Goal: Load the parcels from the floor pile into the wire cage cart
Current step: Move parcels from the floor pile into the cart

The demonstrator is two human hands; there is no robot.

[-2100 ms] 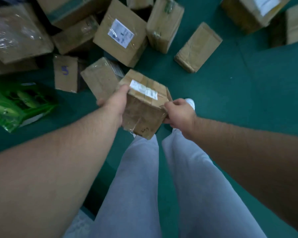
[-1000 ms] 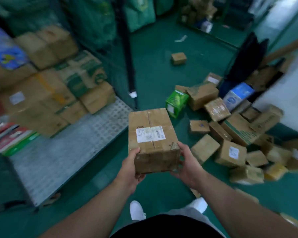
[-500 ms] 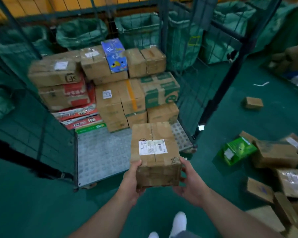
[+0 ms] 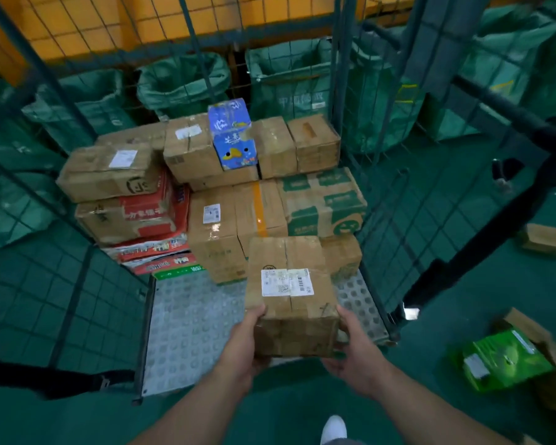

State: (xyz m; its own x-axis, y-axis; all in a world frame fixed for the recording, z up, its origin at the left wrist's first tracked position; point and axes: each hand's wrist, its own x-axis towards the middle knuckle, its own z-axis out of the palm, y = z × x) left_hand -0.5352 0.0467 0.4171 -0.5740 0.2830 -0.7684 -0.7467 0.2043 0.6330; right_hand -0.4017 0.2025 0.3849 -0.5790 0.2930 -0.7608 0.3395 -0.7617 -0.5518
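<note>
A brown cardboard parcel (image 4: 291, 284) sits low in the middle of the frame, gripped at its near end from both sides. The left hand (image 4: 241, 351) clasps its left corner and the right hand (image 4: 357, 358) its right. The fingers (image 4: 252, 319) are wrapped round the lower edges and the thumbs lie up along the sides. The box is oblong, taped along its top seam, a bit scuffed, and bears a white barcode label. It hangs over the front edge of the wire cage cart (image 4: 187, 332), above the studded grey metal deck, with its far end close to the stacked cartons (image 4: 219, 239). That stack fills the back of the cart with plain brown boxes, red-printed ones to the left, a green-printed one to the right and a blue carton (image 4: 233, 136) on top. Green sacks (image 4: 183, 81) hang behind the mesh before an orange wall. The floor (image 4: 463, 300) is dark green, with a glossy green packet (image 4: 501, 361) and more boxes at lower right and a white shoe (image 4: 334, 428) at the bottom.
</note>
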